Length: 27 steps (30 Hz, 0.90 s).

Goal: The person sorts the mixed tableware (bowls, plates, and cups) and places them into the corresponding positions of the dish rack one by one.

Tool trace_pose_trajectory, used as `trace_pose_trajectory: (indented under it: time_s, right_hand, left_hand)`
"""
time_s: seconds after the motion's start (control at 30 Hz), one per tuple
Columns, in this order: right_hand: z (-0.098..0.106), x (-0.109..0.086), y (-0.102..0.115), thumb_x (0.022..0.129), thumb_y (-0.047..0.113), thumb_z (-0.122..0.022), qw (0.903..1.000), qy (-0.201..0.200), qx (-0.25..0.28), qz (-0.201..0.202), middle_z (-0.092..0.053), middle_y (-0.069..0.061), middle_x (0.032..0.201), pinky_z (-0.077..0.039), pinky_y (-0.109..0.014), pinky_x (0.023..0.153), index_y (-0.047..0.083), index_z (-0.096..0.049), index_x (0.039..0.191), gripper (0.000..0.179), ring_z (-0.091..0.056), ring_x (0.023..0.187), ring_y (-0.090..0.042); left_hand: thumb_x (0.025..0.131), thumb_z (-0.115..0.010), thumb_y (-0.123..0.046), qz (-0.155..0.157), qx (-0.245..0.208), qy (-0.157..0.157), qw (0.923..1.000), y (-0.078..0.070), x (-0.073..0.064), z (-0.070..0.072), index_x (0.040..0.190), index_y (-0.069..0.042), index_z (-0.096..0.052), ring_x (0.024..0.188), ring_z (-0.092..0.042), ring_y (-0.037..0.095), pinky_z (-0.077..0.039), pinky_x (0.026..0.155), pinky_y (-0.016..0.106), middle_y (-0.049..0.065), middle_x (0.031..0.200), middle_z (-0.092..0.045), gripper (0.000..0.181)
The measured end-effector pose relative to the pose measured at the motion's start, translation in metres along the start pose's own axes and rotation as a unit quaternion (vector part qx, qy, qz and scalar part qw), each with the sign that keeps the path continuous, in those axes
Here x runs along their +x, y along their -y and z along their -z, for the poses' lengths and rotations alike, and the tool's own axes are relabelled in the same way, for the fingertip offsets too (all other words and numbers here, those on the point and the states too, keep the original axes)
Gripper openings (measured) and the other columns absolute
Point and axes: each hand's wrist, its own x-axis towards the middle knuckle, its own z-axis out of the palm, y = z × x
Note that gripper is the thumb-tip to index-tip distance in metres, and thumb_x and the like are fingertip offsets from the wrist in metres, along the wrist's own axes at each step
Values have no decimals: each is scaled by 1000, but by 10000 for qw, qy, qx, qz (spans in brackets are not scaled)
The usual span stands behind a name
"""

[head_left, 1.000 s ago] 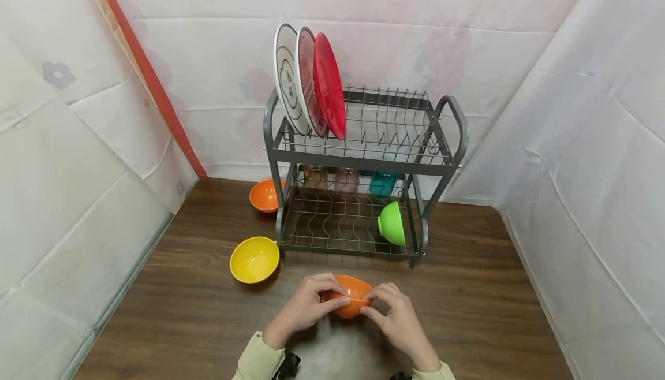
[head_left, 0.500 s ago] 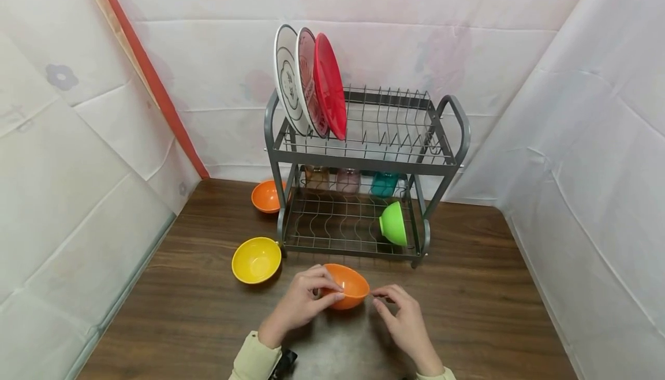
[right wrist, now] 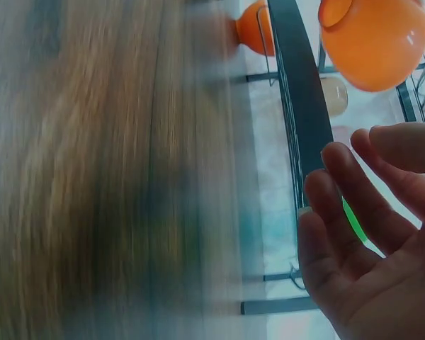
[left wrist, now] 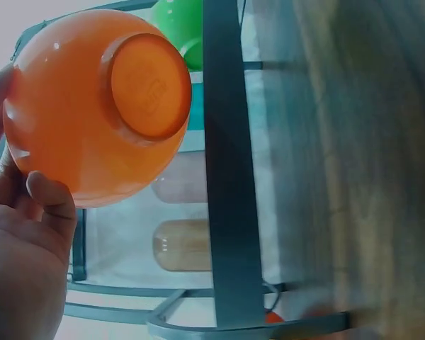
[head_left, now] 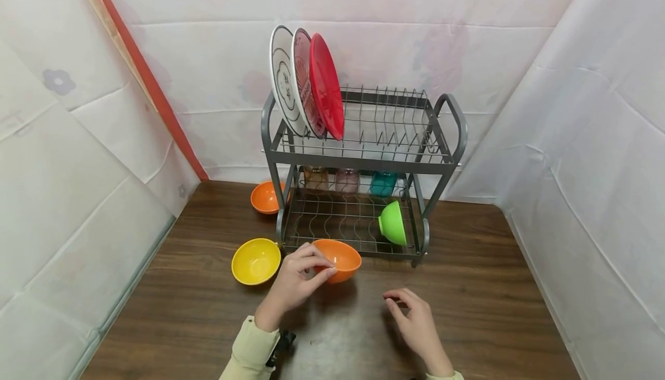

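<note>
My left hand (head_left: pixel 292 280) pinches the rim of an orange bowl (head_left: pixel 340 260), thumb and fingers at its near left side. The bowl is tilted in the air in front of the rack's lower tier. From the left wrist view, the underside and round foot of the orange bowl (left wrist: pixel 92 106) show. To the right, my right hand (head_left: pixel 414 319) is over the table with its fingers loosely bent and nothing in them. A grey two-tier dish rack (head_left: pixel 358 163) stands behind both hands. A green bowl (head_left: pixel 392 223) leans on its side at the right of the lower tier.
On the table, left of the rack, sit a yellow bowl (head_left: pixel 256 261) and a second orange bowl (head_left: pixel 265 198), partly behind the rack's leg. A red plate (head_left: pixel 327 88) and two patterned plates stand upright on the upper tier. Tinted glasses, including a teal glass (head_left: pixel 383 184), line the lower tier's back.
The left hand has carried the orange bowl forward and slightly left, up to the rack's front. The right hand has let go of the rim and drawn off to the right.
</note>
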Motion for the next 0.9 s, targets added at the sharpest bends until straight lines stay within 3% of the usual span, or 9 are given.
trace_pose_trajectory:
  time_s: [0.1, 0.4, 0.53, 0.73, 0.83, 0.9]
  right_hand:
    - [4, -1, -3, 88, 0, -73, 9999, -109, -67, -76, -68, 14, 88, -55, -35, 71, 10, -75, 93, 12, -64, 79, -5]
    - [13, -4, -7, 91, 3, -70, 9987, -101, -190, -455, -69, 14, 89, -54, -31, 72, 11, -75, 94, 10, -65, 79, -6]
    - [17, -4, -7, 92, 4, -70, 9974, -37, -262, -671, -69, 12, 90, -53, -30, 72, 12, -75, 95, 9, -64, 80, -7]
    - [16, -2, -8, 90, 1, -71, 9985, -109, -226, -487, -69, 14, 89, -54, -31, 71, 11, -75, 94, 11, -64, 79, -6]
    - [14, -1, -8, 90, 1, -72, 9991, -171, -211, -338, -69, 14, 89, -54, -30, 70, 11, -75, 93, 10, -64, 78, -6]
    - [12, -1, -8, 90, 1, -72, 9991, -162, -197, -325, -69, 14, 88, -54, -30, 70, 11, -75, 92, 11, -64, 78, -5]
  left_hand:
    - [86, -80, -16, -102, 144, 92, 9998, 2, 8, 0, 91, -17, -78, 90, -56, 12, -49, 82, 31, -10, 90, -64, 6]
    - [90, -77, -22, -196, 711, 554, 9957, 13, 30, -8, 93, -17, -77, 93, -53, 10, -48, 82, 29, -11, 92, -62, 6]
    - [90, -76, -22, -399, 959, 726, 9919, 15, 38, -11, 92, -16, -77, 94, -52, 11, -47, 84, 28, -9, 93, -62, 6]
    - [92, -74, -22, -955, 1553, 1166, 9763, 14, 60, -17, 92, -15, -77, 89, -49, 11, -44, 81, 26, -7, 92, -60, 7]
    - [92, -74, -22, -1151, 1819, 1396, 9665, 13, 73, -20, 92, -15, -77, 85, -50, 11, -45, 95, 31, -6, 91, -58, 8]
    - [92, -74, -24, -1205, 2028, 1529, 9597, 13, 80, -22, 94, -16, -78, 85, -49, 11, -45, 96, 32, -5, 91, -58, 9]
